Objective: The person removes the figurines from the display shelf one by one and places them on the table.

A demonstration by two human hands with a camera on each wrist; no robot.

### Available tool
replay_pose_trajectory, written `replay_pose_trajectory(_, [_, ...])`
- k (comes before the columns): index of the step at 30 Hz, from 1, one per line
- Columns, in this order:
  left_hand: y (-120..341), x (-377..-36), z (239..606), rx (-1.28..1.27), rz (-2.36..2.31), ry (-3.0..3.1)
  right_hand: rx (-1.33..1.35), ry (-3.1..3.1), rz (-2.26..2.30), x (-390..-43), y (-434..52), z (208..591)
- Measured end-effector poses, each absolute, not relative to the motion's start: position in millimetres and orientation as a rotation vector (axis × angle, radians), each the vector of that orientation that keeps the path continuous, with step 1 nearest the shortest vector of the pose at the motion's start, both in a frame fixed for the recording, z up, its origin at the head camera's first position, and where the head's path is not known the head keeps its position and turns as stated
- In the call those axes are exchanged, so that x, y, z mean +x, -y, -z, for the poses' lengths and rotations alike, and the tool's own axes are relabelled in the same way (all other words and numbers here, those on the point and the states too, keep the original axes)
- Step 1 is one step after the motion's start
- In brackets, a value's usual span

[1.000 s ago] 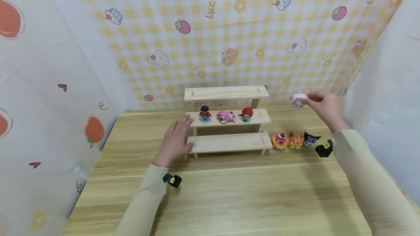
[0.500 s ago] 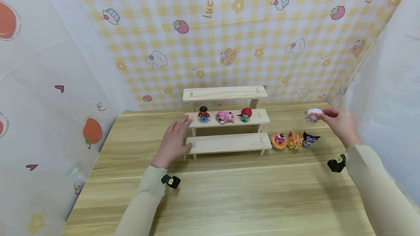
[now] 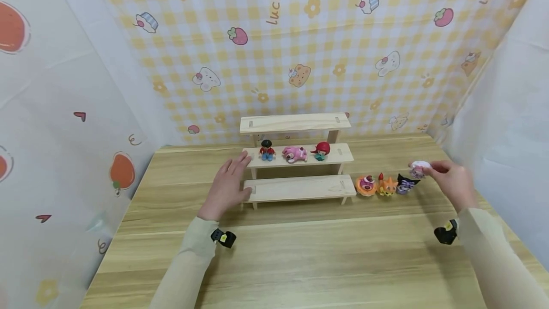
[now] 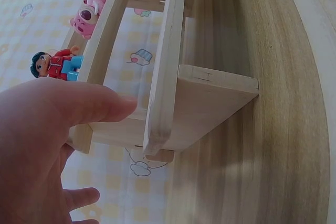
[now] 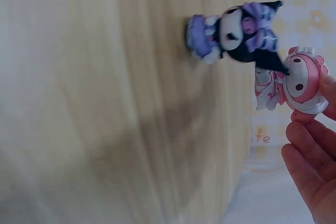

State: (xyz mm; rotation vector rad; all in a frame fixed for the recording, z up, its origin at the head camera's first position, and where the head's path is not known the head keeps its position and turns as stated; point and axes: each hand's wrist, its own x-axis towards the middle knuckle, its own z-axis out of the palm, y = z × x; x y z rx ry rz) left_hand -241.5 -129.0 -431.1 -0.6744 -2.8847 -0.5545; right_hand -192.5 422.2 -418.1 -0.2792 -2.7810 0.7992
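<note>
My right hand [image 3: 452, 182] pinches a pink-and-white hooded figurine [image 5: 304, 82] by its head, just behind and right of a black-and-purple figurine [image 5: 231, 32]. My left hand [image 3: 227, 187] lies with straight fingers at the left end of a three-tier wooden shelf [image 3: 300, 187], its thumb [image 4: 113, 103] by the lower boards. On the middle tier stand a figurine with black hair and red jacket [image 3: 267, 150], a pink bear figurine [image 3: 295, 154] lying over, and a red-haired figurine [image 3: 321, 150].
Right of the shelf's lowest tier, a row on the wooden table [image 3: 326, 261] holds an orange-rimmed round figurine [image 3: 366, 185] and an orange fox-like figurine [image 3: 387, 186], then the black-and-purple one. A yellow checked cloth [image 3: 274, 61] hangs behind, with white cloth [image 3: 510, 123] at the right side.
My right hand has carried the pink-and-white figurine rightward, down and nearer, from behind the row to its right end. The left hand stays at the shelf.
</note>
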Motion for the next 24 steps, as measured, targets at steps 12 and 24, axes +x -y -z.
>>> replay_pose_trajectory(12, [130,-243,432,-0.682,0.539,2.884,-0.316,2.789,-0.778,-176,-427,443])
replay_pose_trajectory(24, [130,-243,433,-0.675,0.539,2.890,-0.291,2.795,-0.736,-170,-432,452])
